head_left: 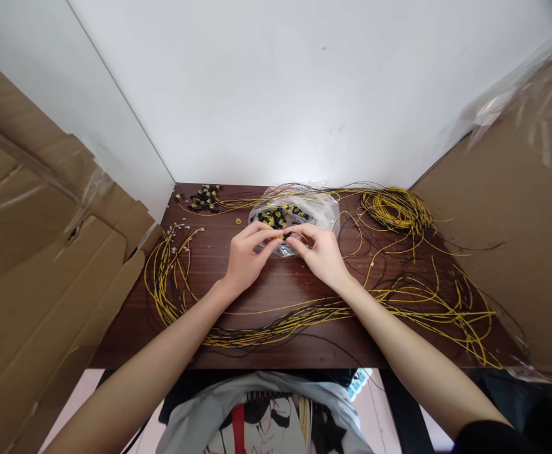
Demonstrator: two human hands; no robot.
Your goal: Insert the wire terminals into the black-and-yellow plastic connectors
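Note:
My left hand (253, 251) and my right hand (319, 252) meet fingertip to fingertip over the middle of the table. Pinched between them is a small black-and-yellow connector (285, 236), largely hidden by the fingers. A thin yellow wire seems to run from it beneath my right hand. Just behind the hands lies a clear plastic bag (326, 211) with several black-and-yellow connectors (276, 217) on it. Which hand grips the connector body and which the wire is hard to make out.
On the dark wooden table (276, 284), yellow and black wires (276, 331) sweep across the front, with a coil (394, 211) at back right. More connectors (205, 198) lie at back left. Cardboard stands left (34, 252) and right (507, 221); a white wall (276, 94) rises behind.

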